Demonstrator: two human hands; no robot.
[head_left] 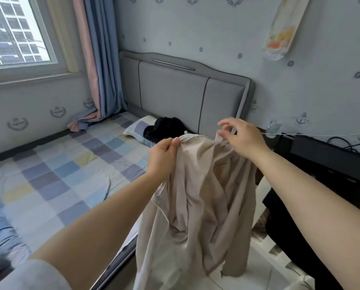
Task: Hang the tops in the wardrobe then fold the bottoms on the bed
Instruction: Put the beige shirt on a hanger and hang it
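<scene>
Here, a beige lightweight fabric top (pixel 198 197) hangs in mid-air beside the bed, held up at its upper edge by both hands. The left hand (pixel 164 152) pinches the top's edge between thumb and curled fingers, at the garment's upper left. The right hand (pixel 240 136) is at the upper right edge, thumb and fingers partly spread around the cloth near a small white tag; it touches the fabric, but whether it actually grips it I cannot tell. The rest of the top drapes down in loose folds, its lower hem over the white tiled floor (pixel 258 277) at the bed's side.

The bed with a pastel checked sheet (pixel 66 174) fills the left half. A checked pillow (pixel 137 128) lies against the grey padded headboard (pixel 187 88), and a black crumpled garment (pixel 165 127) sits on the pillow, just behind the left hand. A blue and pink curtain (pixel 95 65) hangs by the window (pixel 14 32), its end bunched on the sheet.

On the right, a dark desk (pixel 329 162) carries black cables, and another black cloth (pixel 287 227) hangs under the right forearm. A pale printed cloth (pixel 283 28) hangs on the patterned wall.
</scene>
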